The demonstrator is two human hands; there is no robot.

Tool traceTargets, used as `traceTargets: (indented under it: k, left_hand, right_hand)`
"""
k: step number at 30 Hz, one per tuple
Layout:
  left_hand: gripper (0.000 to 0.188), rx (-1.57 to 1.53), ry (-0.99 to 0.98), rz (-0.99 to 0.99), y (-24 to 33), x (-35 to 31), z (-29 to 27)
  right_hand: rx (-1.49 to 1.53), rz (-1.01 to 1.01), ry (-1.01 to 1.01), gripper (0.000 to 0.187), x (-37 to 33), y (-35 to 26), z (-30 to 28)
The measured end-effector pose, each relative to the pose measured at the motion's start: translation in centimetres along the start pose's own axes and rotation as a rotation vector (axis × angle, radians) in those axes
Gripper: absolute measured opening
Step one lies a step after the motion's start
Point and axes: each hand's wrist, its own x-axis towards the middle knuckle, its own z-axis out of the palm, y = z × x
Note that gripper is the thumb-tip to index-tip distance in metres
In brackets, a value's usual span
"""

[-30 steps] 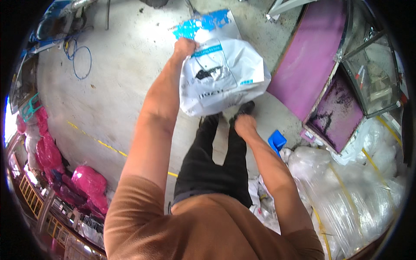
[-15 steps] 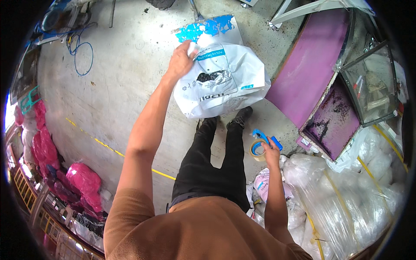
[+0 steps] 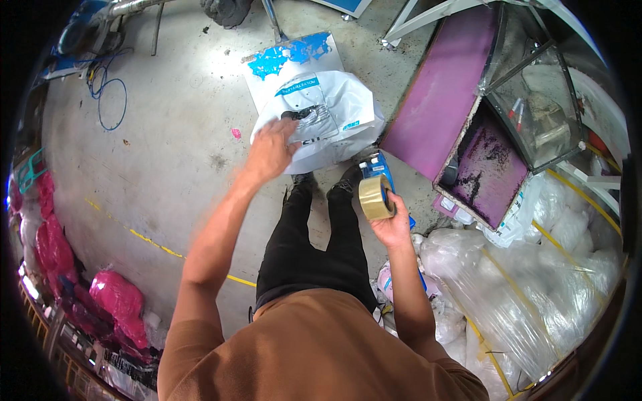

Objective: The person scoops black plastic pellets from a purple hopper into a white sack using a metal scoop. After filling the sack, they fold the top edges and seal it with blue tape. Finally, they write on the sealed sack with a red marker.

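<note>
A full white plastic sack (image 3: 341, 110) with blue and black print stands in front of my feet, against a plate with peeling blue and white paint (image 3: 287, 57). My left hand (image 3: 271, 150) is over the sack's near left side, slightly blurred, its fingers apart and nothing seen in them. I cannot tell whether it touches the plastic. In my right hand (image 3: 392, 224) is a blue tape dispenser (image 3: 380, 167) loaded with a roll of brownish clear tape (image 3: 374, 197). It is raised to the right of the sack, near my right shoe.
A purple metal chute (image 3: 435, 93) with a dirty open box end (image 3: 487, 167) is on the right. Below it lie bundled clear plastic bags (image 3: 495, 274) tied with yellow straps. Pink wrapped bags (image 3: 117, 297) line the left side. A blue hose (image 3: 114, 107) lies on the concrete floor.
My left hand has come off the sack's top and moved back toward me. The right hand has lifted the tape dispenser forward and left, turning it. The sack's top has slumped.
</note>
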Motion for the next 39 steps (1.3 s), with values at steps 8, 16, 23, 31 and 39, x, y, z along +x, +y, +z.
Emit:
traceTargets:
  k: [8, 16, 23, 31, 39]
  left_hand:
    - [0.043, -1.247, -0.464, -0.683, 9.3, -2.3, -0.1]
    - [0.04, -1.388, -0.434, -0.899, 8.9, -3.5, 0.7]
    - [0.019, -1.146, -0.303, -0.649, 2.5, 0.6, -1.0]
    - [0.016, -0.603, -0.064, -0.342, -15.0, 15.7, -4.5]
    - [0.014, -0.736, -0.162, -0.463, -20.4, 18.0, 4.8]
  right_hand:
    - [-0.45, -0.192, -0.008, 0.048, -3.0, 0.9, 1.3]
    - [-1.835, -1.017, -0.167, 0.064, -6.8, 2.6, 5.8]
    - [-1.892, -1.134, -0.178, 0.068, -5.3, 4.6, 9.1]
    - [-1.966, -1.018, 0.097, 0.07, -2.5, 8.5, 7.1]
    - [-1.977, -0.97, 0.175, 0.07, 2.7, 10.8, 6.4]
